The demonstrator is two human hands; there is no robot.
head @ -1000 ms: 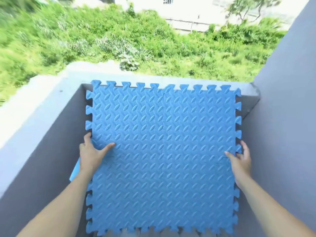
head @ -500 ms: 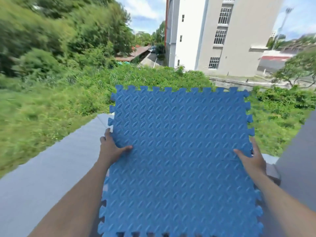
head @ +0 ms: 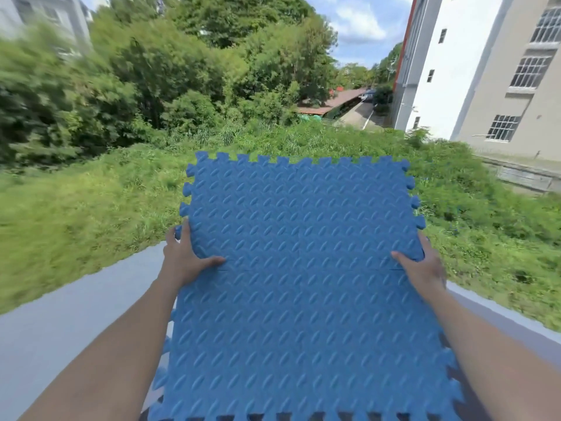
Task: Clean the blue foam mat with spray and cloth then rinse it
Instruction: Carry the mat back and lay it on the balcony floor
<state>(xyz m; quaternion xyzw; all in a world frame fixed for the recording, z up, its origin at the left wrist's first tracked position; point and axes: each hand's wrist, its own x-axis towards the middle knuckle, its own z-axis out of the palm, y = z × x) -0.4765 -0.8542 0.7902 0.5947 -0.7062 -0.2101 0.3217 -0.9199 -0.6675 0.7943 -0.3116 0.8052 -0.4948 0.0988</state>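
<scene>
The blue foam mat [head: 300, 268], made of joined puzzle-edged tiles with a raised leaf pattern, fills the middle of the head view and is lifted above the wall top, tilted away from me. My left hand [head: 185, 259] grips its left edge, thumb on the top face. My right hand [head: 422, 268] grips the right edge the same way. No spray bottle or cloth is in view.
A grey concrete parapet [head: 60, 323] runs below and left of the mat and continues at the right [head: 504, 320]. Beyond it lie overgrown grass [head: 91, 202], trees, and a pale building [head: 485, 80] at the right.
The mat has been raised from leaning inside the grey corner to above the parapet. My view has swung upward and left. Both hands keep their hold on the edges.
</scene>
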